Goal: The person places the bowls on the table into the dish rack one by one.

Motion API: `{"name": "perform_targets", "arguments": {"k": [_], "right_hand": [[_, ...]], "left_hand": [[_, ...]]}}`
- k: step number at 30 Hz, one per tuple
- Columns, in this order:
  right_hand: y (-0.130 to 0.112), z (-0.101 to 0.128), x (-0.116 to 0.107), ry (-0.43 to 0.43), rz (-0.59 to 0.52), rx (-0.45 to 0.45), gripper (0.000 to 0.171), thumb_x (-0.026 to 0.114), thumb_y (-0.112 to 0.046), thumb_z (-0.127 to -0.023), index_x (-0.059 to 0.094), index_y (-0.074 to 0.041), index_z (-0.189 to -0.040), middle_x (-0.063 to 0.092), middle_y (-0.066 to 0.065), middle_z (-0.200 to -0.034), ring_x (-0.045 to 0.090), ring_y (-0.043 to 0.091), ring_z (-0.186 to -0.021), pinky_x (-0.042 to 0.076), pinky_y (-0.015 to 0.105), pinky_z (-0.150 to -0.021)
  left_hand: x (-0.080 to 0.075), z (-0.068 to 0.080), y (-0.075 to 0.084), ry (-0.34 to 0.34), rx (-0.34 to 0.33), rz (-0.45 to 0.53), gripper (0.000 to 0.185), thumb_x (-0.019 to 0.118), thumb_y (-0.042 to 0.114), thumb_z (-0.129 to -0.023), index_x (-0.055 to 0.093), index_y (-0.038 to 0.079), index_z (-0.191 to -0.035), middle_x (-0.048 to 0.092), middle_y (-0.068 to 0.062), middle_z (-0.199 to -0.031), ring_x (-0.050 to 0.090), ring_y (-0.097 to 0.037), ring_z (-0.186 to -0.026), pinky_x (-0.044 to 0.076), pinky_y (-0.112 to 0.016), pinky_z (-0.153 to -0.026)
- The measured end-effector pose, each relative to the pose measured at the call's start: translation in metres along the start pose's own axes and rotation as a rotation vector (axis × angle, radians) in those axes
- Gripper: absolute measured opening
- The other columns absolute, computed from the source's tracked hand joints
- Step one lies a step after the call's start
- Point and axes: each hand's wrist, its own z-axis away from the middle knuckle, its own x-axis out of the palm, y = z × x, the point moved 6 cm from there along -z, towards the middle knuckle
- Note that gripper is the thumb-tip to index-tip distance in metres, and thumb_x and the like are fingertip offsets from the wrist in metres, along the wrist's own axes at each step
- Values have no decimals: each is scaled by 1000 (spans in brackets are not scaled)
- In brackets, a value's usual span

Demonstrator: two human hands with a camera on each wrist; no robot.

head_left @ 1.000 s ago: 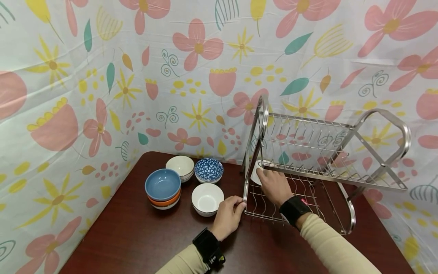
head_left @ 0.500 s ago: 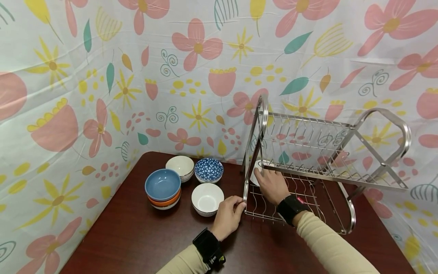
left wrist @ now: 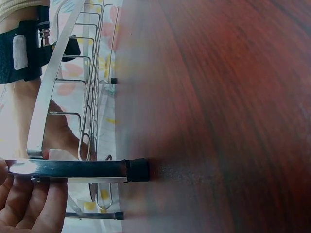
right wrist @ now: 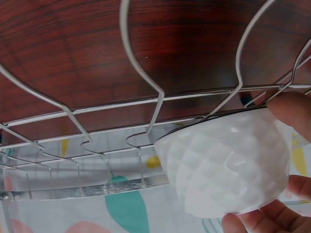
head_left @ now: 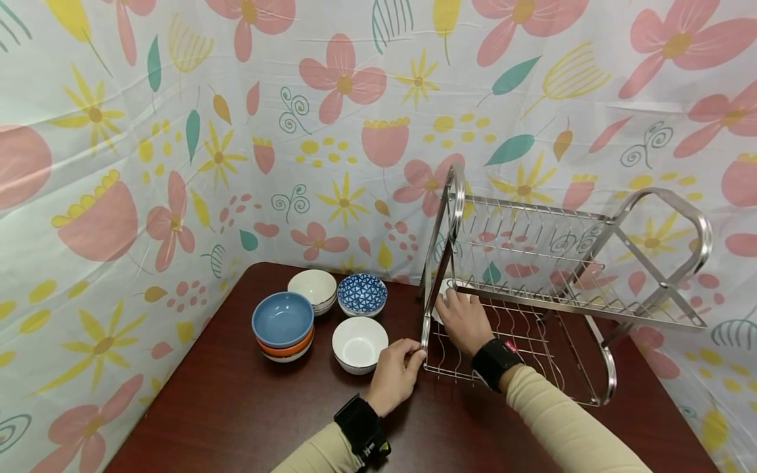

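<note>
A silver two-tier dish rack (head_left: 591, 309) stands on the table's right side. My left hand (head_left: 397, 374) pinches the rack's front left upright between thumb and fingers; in the left wrist view, the fingers (left wrist: 51, 201) lie against that metal bar. Inside the lower tier, my right hand (head_left: 466, 322) grips a white bowl (right wrist: 223, 165) with a diamond-textured outside. Its thumb sits by the dark rim and its fingertips press on the base. The bowl is tilted on its side, its rim against the rack's wires. In the head view my hand covers most of it.
Left of the rack, a white bowl (head_left: 359, 344) stands near my left hand. Behind it are a blue patterned bowl (head_left: 362, 293) and stacked cream bowls (head_left: 311, 287). A stack topped by a blue bowl (head_left: 282, 319) stands further left. A flowered cloth (head_left: 331, 151) hangs behind.
My right hand has shifted slightly left and toward me with the white bowl, along the lower tier. My left hand has stayed on the upright.
</note>
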Motion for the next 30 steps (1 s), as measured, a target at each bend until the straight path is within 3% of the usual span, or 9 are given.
{"name": "perform_targets", "arguments": {"k": [21, 26, 30], "right_hand": [[0, -2, -3, -35, -12, 14, 32, 67, -11, -84, 57, -4, -113, 50, 15, -95, 58, 33, -87, 49, 47, -69], [3, -2, -6, -68, -49, 16, 45, 73, -24, -81, 56, -5, -117, 55, 16, -103, 60, 32, -89, 51, 47, -71], [8, -2, -10, -60, -151, 54, 53, 79, -32, -75, 55, -6, -116, 60, 15, -97, 61, 31, -78, 51, 45, -65]], "left_hand": [[-1, 0, 1, 11, 7, 0, 7, 62, 14, -94, 67, 9, -92, 65, 1, -87, 54, -3, -73, 45, -14, -64], [-1, 0, 1, 16, 1, -3, 8, 62, 15, -94, 67, 9, -92, 66, 1, -88, 55, -3, -73, 45, -14, -64], [0, 1, 1, 13, -10, 1, 7, 62, 15, -94, 67, 9, -92, 66, 1, -88, 54, -3, -73, 45, -14, -64]]}}
